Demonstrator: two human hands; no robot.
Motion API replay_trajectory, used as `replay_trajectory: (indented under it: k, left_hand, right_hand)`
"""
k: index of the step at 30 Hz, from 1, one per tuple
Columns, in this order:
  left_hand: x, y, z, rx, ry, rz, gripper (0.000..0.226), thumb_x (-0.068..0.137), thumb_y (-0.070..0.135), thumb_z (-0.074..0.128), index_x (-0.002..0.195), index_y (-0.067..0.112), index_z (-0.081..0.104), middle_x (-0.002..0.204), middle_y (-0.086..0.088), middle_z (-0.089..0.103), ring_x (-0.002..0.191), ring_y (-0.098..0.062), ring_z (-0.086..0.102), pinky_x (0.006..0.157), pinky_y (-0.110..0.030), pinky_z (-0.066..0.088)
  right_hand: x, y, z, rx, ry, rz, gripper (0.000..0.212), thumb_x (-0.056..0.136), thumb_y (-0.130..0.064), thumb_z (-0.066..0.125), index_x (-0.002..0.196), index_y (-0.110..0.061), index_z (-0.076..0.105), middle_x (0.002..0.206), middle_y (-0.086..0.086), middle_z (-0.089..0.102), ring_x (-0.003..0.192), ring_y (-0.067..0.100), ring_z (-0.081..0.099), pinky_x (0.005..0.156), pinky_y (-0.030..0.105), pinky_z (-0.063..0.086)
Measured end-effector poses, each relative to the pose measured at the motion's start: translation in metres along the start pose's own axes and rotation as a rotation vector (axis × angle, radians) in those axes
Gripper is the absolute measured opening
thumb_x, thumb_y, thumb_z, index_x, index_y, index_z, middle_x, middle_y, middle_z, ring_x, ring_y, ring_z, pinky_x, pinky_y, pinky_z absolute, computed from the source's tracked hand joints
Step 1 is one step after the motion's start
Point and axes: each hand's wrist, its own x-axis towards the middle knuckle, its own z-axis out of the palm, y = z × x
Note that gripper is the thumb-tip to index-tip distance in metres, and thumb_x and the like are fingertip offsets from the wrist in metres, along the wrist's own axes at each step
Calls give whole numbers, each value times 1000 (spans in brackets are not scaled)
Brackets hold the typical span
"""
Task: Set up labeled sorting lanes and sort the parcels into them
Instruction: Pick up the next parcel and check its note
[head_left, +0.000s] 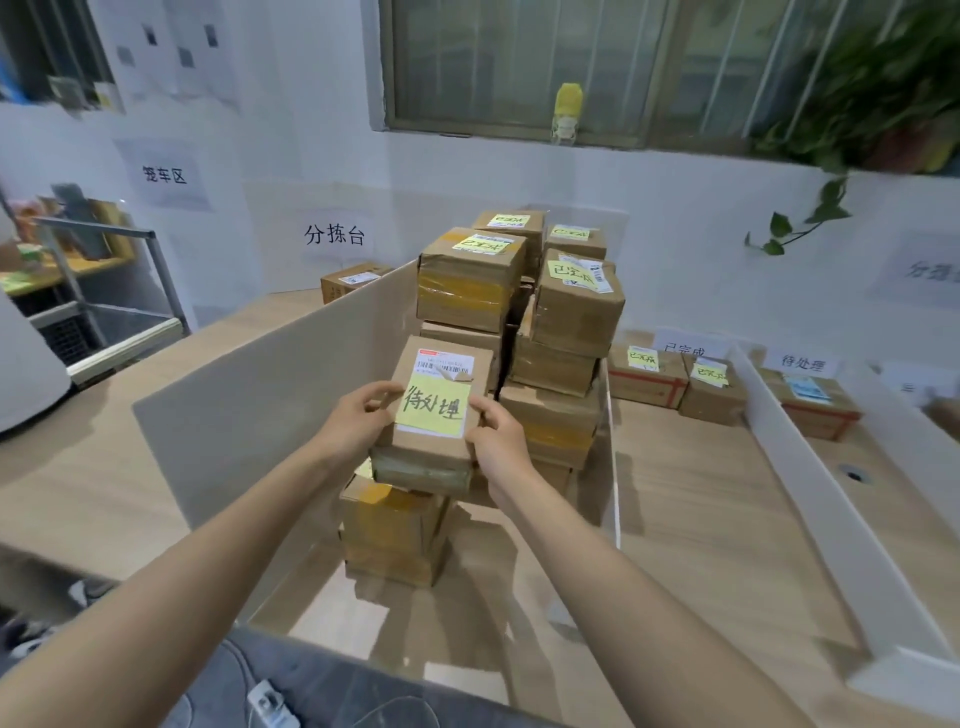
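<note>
Far left, 9 o'clock: grey metal trolley frame, standing off the light wooden table. White paper wall signs: 笼车区 sign at 10, 分拣台 sign at 11. A small brown carton sits alone under the latter, behind the tall beige cardboard divider that walls the near lane's left side.

Left hand grips the left edge of the brown cardboard parcel with yellow handwritten note, thumb on top by the note. Right hand grips its right edge. The hands are apart with the parcel clamped between them, centre frame, inside the near lane. It sits over a yellow-taped brown carton; can't tell if it is resting or lifted.

Obstruction: a tall stack of brown parcels with yellow notes crowds it at 12 to 2, just beside. A thin white panel closes that lane.

At 2: two low cartons with yellow notes under the 已完成 label. At 3: a white board divider, then the 待处理 label over a red-striped carton.

On the sill at 12: yellow bottle. Green trailing plant at 1.
</note>
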Motion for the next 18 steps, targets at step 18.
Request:
replay_trajectory:
  k: [18]
  left_hand:
    - [-120,107,181,19,-155,196,31,94,2,48,115,24,53,106,-6,60,86,-17,60,71,-31,49]
  right_hand:
    - [-123,-25,-223,65,269,-191,28,92,-10,53,118,-16,63,117,2,67,101,17,62,80,27,54]
